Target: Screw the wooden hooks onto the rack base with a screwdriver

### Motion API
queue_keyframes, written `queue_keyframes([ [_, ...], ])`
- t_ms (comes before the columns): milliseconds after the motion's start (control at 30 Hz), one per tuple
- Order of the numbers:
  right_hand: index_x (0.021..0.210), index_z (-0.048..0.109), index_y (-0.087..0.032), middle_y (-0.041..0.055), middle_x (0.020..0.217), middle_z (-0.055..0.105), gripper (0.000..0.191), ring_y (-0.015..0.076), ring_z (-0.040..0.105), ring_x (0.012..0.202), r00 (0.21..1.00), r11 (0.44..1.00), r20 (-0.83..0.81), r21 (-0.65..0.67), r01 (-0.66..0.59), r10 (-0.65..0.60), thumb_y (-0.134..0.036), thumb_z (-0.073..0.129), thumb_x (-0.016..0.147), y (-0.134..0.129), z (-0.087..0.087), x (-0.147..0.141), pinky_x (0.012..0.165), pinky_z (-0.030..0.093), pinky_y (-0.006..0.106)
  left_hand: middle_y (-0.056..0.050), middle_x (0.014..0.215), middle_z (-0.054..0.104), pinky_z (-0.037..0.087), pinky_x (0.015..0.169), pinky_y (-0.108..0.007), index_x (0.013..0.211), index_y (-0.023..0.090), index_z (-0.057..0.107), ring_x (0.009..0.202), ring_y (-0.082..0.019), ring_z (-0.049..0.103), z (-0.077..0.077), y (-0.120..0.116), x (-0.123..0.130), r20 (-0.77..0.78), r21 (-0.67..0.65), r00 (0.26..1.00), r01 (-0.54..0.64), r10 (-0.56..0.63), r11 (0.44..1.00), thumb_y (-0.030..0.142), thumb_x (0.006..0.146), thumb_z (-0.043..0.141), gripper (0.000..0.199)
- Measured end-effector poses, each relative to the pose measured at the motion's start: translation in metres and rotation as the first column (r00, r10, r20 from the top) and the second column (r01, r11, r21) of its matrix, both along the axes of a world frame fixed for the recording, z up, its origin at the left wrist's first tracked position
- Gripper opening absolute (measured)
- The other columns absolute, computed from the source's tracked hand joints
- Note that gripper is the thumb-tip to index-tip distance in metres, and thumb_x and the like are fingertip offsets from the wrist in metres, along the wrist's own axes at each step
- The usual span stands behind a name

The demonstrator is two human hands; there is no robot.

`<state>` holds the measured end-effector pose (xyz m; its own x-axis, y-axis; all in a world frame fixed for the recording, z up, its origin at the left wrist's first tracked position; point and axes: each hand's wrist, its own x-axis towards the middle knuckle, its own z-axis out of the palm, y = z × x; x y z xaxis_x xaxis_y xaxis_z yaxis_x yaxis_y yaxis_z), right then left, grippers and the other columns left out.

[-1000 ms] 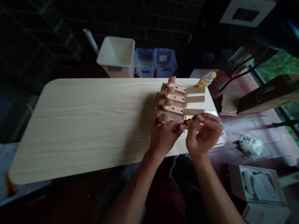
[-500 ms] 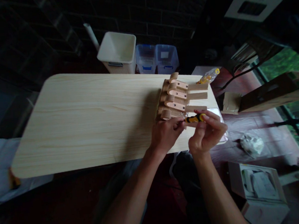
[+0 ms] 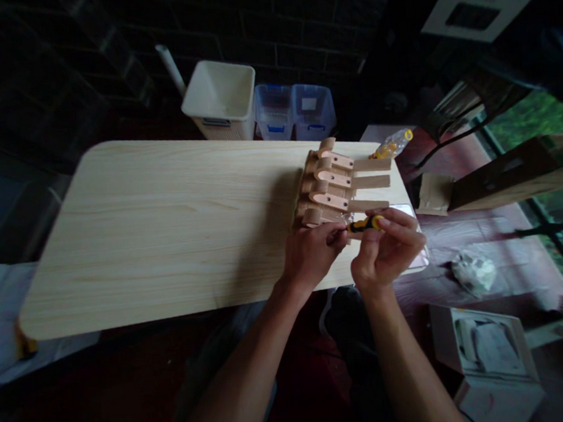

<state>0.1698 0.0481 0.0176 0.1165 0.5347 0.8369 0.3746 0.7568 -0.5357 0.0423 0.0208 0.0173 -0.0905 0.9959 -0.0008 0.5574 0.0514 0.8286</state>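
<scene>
A wooden piece with several hinged arms and dark screws rests on the right part of the table. My right hand is closed round the yellow and black handle of a screwdriver, its tip pointing left. At the near end of the wooden piece, my left hand is closed, thumb and finger pinched where the screwdriver's tip meets the wood. Whatever the left fingers pinch is hidden or too small to name.
The pale wooden table stretches to the left. A clear bottle with a yellow cap lies at its far right corner. Beyond the far edge stand a white bin and a blue-tinted clear box. An open carton is at lower right.
My right hand and the screwdriver have shifted very slightly left, and the fingers have turned a little on the handle. My left hand stays at the near end of the wooden piece.
</scene>
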Motion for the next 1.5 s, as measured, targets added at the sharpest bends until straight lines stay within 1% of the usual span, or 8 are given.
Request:
queue_keyframes([
  [133,0.119,0.058,-0.029,0.0047,0.115,0.064,0.019,0.0209,0.075,0.101,0.998,0.999,-0.045,-0.006,-0.049,0.049,-0.02,0.054,0.103,-0.0019,-0.0023,-0.0018,0.084,0.065,0.045,0.001,0.092,0.087,0.05,0.069,-0.021,0.116,0.029,0.085,0.081,-0.014,0.08,-0.0004,-0.0015,-0.0004,0.004,0.011,1.0,0.02,-0.02,1.0,0.032,0.101,0.073,0.02],
  [300,0.122,0.057,-0.029,0.0046,0.116,0.065,0.023,0.0206,0.075,0.102,0.998,0.999,-0.035,-0.009,-0.05,0.05,-0.019,0.056,0.102,-0.0026,-0.006,-0.0006,0.086,0.067,0.046,0.001,0.09,0.087,0.049,0.067,-0.021,0.116,0.03,0.085,0.08,-0.014,0.081,-0.0011,-0.0013,-0.0001,-0.002,0.006,1.0,0.006,-0.006,1.0,0.033,0.1,0.074,0.019],
  [533,0.123,0.056,-0.028,0.0038,0.111,0.062,0.024,0.0189,0.072,0.097,1.0,1.0,0.012,-0.002,-0.015,0.015,-0.019,0.06,0.101,0.0021,-0.0037,0.0,0.082,0.065,0.04,0.0,0.096,0.088,0.051,0.071,-0.022,0.115,0.032,0.086,0.09,-0.017,0.083,0.0008,0.0016,-0.0007,-0.05,-0.003,0.999,0.007,-0.007,1.0,0.035,0.1,0.075,0.019],
  [733,0.121,0.057,-0.027,0.0039,0.11,0.059,0.027,0.0181,0.067,0.098,1.0,1.0,0.017,0.019,0.011,-0.011,-0.018,0.066,0.097,0.0018,-0.0014,0.0009,0.084,0.061,0.038,0.0,0.096,0.088,0.052,0.072,-0.022,0.115,0.033,0.086,0.09,-0.017,0.082,-0.0016,0.0006,-0.0009,-0.054,0.04,0.999,-0.004,0.006,0.999,0.034,0.098,0.076,0.02],
  [867,0.122,0.055,-0.029,0.0034,0.113,0.059,0.028,0.0179,0.07,0.097,1.0,1.0,-0.003,-0.014,-0.016,0.016,-0.019,0.064,0.098,-0.0015,-0.0028,-0.0009,0.083,0.063,0.039,0.0,0.094,0.088,0.053,0.071,-0.021,0.116,0.032,0.086,0.088,-0.016,0.082,-0.0027,-0.0015,-0.0007,-0.013,0.036,1.0,-0.008,0.009,0.999,0.034,0.098,0.076,0.02],
  [1033,0.123,0.052,-0.031,0.0029,0.113,0.062,0.025,0.0197,0.074,0.098,0.998,0.998,-0.016,-0.034,-0.053,0.053,-0.018,0.056,0.101,-0.0043,-0.0045,-0.0026,0.081,0.064,0.041,0.0,0.092,0.088,0.051,0.068,-0.021,0.115,0.032,0.086,0.083,-0.015,0.082,-0.0013,-0.0019,-0.0002,-0.022,0.037,1.0,-0.011,0.012,0.999,0.034,0.099,0.075,0.019],
  [1333,0.122,0.052,-0.028,0.0026,0.11,0.06,0.029,0.0185,0.069,0.098,0.999,1.0,0.033,-0.003,-0.007,0.007,-0.018,0.064,0.097,0.002,0.0001,-0.0011,0.083,0.062,0.039,-0.001,0.095,0.088,0.053,0.072,-0.023,0.116,0.034,0.086,0.091,-0.018,0.082,0.0001,0.0011,-0.0013,-0.073,0.005,0.997,0.002,-0.001,1.0,0.037,0.098,0.076,0.02],
  [1500,0.12,0.049,-0.03,0.0014,0.109,0.058,0.033,0.0185,0.069,0.096,0.999,0.999,0.045,-0.032,0.02,-0.018,-0.021,0.069,0.095,0.0003,-0.0023,-0.0005,0.083,0.062,0.039,0.0,0.097,0.088,0.052,0.072,-0.022,0.114,0.033,0.086,0.092,-0.018,0.082,0.0024,-0.0001,-0.0014,-0.039,-0.018,0.999,-0.007,0.006,1.0,0.036,0.099,0.075,0.018],
])
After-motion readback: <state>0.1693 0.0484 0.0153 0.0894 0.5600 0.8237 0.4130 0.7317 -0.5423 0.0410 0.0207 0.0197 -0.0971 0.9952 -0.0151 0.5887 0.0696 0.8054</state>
